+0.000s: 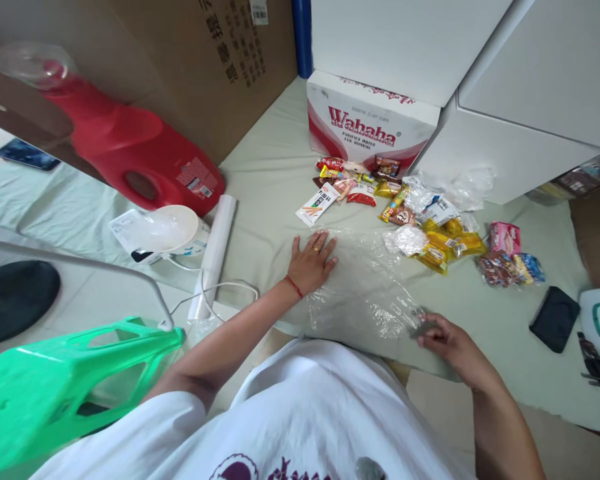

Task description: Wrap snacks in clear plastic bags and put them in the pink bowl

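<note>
A clear plastic bag (363,287) lies flattened and wrinkled on the pale green cloth in front of me. My left hand (314,263) rests palm down on the bag's left part, fingers spread. At the bag's lower right corner, my right hand (437,337) pinches its edge between thumb and fingers. Something small and greyish shows at those fingertips; I cannot tell what it is. Just beyond the bag is a white snack packet (317,204), near a pile of small wrapped snacks (363,193). Yellow snack packs (450,245) lie beside the bag's upper right.
A white Wahaha carton (370,127) stands behind the snacks. To the left are a red jug (145,153), a white roll (215,257), a white tub (183,227) and a green plastic stool (75,380). Pink and brown packets (505,253) and a black pouch (555,319) lie right.
</note>
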Available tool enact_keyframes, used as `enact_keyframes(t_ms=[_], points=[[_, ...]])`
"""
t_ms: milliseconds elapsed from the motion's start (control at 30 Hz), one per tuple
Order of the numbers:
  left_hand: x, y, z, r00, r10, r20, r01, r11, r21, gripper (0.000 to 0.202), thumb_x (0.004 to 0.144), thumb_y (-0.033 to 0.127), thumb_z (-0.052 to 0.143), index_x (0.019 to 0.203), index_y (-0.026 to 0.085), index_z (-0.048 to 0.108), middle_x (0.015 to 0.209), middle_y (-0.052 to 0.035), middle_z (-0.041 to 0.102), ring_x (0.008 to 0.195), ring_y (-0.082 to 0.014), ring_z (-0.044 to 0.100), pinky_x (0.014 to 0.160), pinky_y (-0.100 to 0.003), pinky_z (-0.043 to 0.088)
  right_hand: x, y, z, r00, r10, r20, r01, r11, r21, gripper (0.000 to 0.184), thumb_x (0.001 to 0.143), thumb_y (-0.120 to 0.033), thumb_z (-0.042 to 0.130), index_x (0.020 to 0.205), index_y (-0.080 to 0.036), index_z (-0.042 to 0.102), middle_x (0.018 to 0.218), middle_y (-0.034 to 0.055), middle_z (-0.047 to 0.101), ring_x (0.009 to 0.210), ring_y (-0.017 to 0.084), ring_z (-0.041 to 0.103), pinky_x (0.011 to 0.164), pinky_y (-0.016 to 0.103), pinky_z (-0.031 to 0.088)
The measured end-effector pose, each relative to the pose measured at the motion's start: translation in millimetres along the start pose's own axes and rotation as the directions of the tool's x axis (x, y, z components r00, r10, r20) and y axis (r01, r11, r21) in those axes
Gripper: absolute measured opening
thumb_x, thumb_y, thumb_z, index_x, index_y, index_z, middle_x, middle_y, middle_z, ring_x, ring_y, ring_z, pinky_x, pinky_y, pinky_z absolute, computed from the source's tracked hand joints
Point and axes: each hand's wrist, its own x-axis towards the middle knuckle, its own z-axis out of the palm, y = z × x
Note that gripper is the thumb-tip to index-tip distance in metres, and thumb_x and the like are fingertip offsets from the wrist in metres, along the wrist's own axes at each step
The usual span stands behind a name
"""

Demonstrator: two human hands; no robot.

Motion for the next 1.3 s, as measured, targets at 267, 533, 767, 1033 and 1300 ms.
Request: enact_keyframes(t_ms=[267, 533, 767, 1033, 1300], points=[[-23, -7, -1.3, 0.991, 0.129, 0.040, -0.130, 0.991, 0.020, 0.057, 0.106, 0.049, 0.032, 0.159, 0.030, 0.040, 0.170, -0.0114, 0.029, 0.158, -0.0314, 0.026, 0.124, -0.071, 0.004, 32, -51, 13, 0.730, -0.577, -0.367, 0.289, 0.746, -0.600, 0.049, 0.099, -0.056, 0.050, 0.130, -0.023, 0.067, 0.107, 0.0099, 0.075, 0.096, 0.025, 0.069, 0.090, 0.041, 0.055], [-24, -29, -6.9, 1.000, 0.004, 0.002, -0.004, 1.000, 0.021, 0.059, 0.108, 0.045, 0.025, 0.162, 0.025, 0.033, 0.167, -0.0120, 0.034, 0.155, -0.0301, 0.033, 0.124, -0.072, 0.004, 124, -46, 58, 0.702, -0.704, 0.110, 0.484, 0.357, -0.799, 0.053, 0.105, -0.038, 0.038, 0.145, -0.010, 0.057, 0.155, 0.0177, 0.050, 0.148, 0.033, 0.040, 0.121, 0.053, 0.035], [-21, -32, -7.3, 1.000, 0.022, -0.010, -0.021, 0.999, 0.034, 0.061, 0.106, 0.046, 0.028, 0.163, 0.024, 0.031, 0.166, -0.0118, 0.035, 0.155, -0.0302, 0.033, 0.125, -0.069, 0.009, 132, -137, 63, 0.726, -0.627, 0.282, 0.475, 0.159, -0.866, 0.032, 0.101, -0.019, 0.042, 0.111, -0.020, 0.073, 0.107, 0.0107, 0.075, 0.104, 0.026, 0.064, 0.085, 0.035, 0.051], [-23, -30, -11.3, 1.000, 0.018, -0.007, -0.018, 0.999, 0.050, 0.061, 0.106, 0.048, 0.029, 0.162, 0.024, 0.034, 0.166, -0.0116, 0.037, 0.155, -0.0290, 0.035, 0.125, -0.067, 0.011, 243, -245, 156, 0.539, -0.624, 0.566, 0.628, -0.149, -0.763, 0.042, 0.105, -0.012, 0.034, 0.137, -0.012, 0.060, 0.146, 0.0155, 0.059, 0.140, 0.029, 0.041, 0.119, 0.050, 0.021], [-24, -31, -10.0, 0.999, 0.018, -0.031, -0.017, 0.999, 0.033, 0.061, 0.107, 0.048, 0.028, 0.162, 0.023, 0.035, 0.166, -0.0116, 0.037, 0.155, -0.0288, 0.034, 0.126, -0.066, 0.010, 177, -207, 111, 0.496, -0.831, 0.251, 0.594, 0.114, -0.796, 0.042, 0.108, -0.028, 0.035, 0.135, -0.014, 0.064, 0.127, 0.0144, 0.069, 0.113, 0.030, 0.055, 0.100, 0.042, 0.041]])
